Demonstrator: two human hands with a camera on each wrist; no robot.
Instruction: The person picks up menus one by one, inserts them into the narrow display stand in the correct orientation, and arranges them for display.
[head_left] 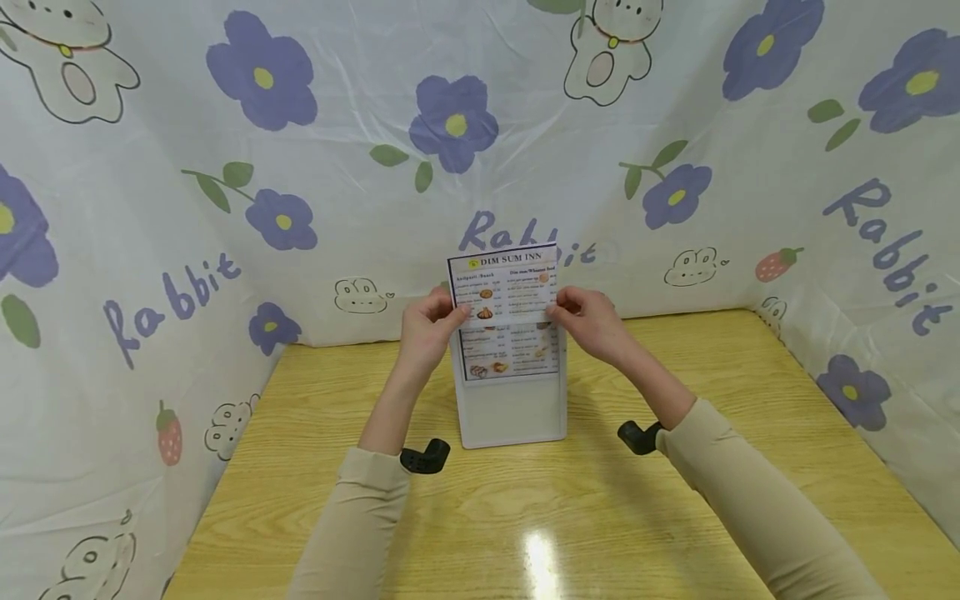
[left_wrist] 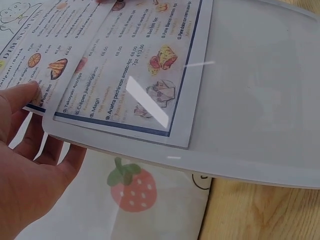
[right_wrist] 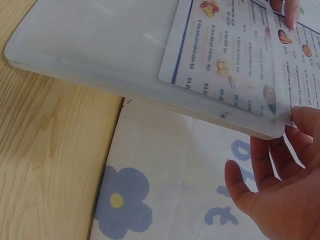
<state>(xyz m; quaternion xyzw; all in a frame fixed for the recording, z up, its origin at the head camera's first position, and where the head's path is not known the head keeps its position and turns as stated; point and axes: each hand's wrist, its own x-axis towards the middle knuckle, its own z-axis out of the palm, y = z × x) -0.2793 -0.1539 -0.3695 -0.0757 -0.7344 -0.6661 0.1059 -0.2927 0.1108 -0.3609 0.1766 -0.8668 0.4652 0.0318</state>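
Note:
A printed "DIM SUM INN" menu sheet (head_left: 504,287) stands partly inside a clear upright sign holder (head_left: 513,412), its upper part sticking out above the holder's top edge. My left hand (head_left: 431,325) pinches the sheet's left edge between thumb and fingers. At the opposite edge, my right hand (head_left: 592,323) pinches the sheet in the same way. In the left wrist view, the lower menu (left_wrist: 150,75) shows behind the clear panel, with the left hand (left_wrist: 30,170) beside the holder's top corner. The right wrist view has the right hand (right_wrist: 285,175) at the other top corner.
The holder stands on a wood-grain table (head_left: 517,517). Behind and on both sides hangs a white cloth (head_left: 360,217) with purple flowers, rabbits and strawberries. A black wrist device (head_left: 426,457) sits at the left cuff, another black device (head_left: 639,437) at the right.

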